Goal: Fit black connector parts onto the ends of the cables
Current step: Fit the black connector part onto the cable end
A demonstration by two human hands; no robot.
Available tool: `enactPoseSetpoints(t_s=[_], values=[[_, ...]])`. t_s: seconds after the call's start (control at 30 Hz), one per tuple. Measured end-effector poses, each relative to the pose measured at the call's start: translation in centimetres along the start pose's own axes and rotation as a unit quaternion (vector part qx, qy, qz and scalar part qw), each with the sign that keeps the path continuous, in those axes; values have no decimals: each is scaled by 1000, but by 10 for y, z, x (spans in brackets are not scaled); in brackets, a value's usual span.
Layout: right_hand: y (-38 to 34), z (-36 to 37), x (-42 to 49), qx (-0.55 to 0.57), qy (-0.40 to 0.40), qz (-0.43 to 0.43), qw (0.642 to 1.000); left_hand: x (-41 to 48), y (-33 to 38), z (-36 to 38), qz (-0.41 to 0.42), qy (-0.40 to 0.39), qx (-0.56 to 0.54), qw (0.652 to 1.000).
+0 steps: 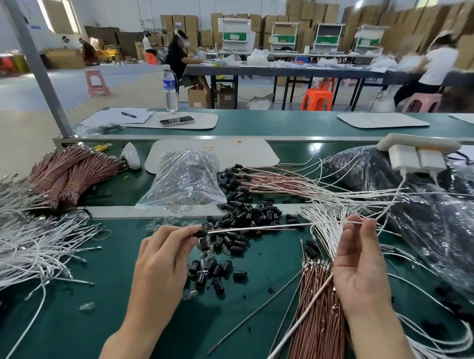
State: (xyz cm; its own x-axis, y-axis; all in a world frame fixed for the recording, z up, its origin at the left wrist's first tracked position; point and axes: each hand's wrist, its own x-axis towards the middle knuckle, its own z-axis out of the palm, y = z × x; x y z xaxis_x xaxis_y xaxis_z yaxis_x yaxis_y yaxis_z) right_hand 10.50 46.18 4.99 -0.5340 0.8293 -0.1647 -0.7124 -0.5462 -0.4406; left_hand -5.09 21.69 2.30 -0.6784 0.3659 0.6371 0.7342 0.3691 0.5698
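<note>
My left hand (165, 250) pinches a black connector part (201, 233) that sits on the end of a white and a brown cable (258, 228). The two cables stretch level to my right hand (358, 260), whose fingertips pinch their far ends above a bundle of brown cables (316, 297). A heap of loose black connector parts (238, 225) lies on the green bench between and beyond my hands. Finished cables with black parts fitted (246, 177) lie further back.
White cable bundles (26, 242) fill the left side, bound brown bundles (69, 170) sit behind them. A clear bag (183, 177) stands mid-bench. Dark plastic bags (417, 207) and a white power strip (417, 150) are at right. A water bottle (169, 88) stands on the far belt.
</note>
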Motion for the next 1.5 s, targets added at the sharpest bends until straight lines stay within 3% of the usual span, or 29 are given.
enactPoseSetpoints(t_s=[0.33,0.47,0.53,0.6,0.73,0.83,0.9,1.0,1.07,1.17,1.23,1.3,1.37,1.5], values=[[-8,-3,4,168,19,-8,986,9,-10,-12,-71,66,-46,994],[-1,-4,2,88,-58,53,993,8,-1,-4,-164,74,-139,974],[9,1,0,-13,-78,67,995,9,2,-1,-207,82,-193,955],[20,5,-4,-159,-93,25,983,11,2,-1,-236,99,-237,937],[35,8,-12,-397,-49,-161,902,15,-2,-5,-304,141,-335,881],[39,3,-16,-466,-36,-326,822,16,-5,-5,-345,167,-436,814],[46,1,-21,-483,-94,-394,776,17,-4,-4,-369,174,-508,759],[63,2,-34,-542,-246,-375,711,16,1,0,-394,143,-572,706],[74,2,-40,-583,-319,-278,693,12,8,4,-385,93,-559,729],[82,2,-44,-594,-339,-62,727,2,20,10,-281,-11,-376,883],[83,3,-43,-541,-316,7,780,-5,29,17,-185,-72,-273,941],[82,6,-42,-483,-293,26,825,-11,37,23,-133,-114,-240,955],[81,9,-42,-452,-275,38,848,-14,40,27,-117,-124,-230,958],[78,12,-41,-390,-224,66,891,-17,39,27,-148,-116,-256,948]])
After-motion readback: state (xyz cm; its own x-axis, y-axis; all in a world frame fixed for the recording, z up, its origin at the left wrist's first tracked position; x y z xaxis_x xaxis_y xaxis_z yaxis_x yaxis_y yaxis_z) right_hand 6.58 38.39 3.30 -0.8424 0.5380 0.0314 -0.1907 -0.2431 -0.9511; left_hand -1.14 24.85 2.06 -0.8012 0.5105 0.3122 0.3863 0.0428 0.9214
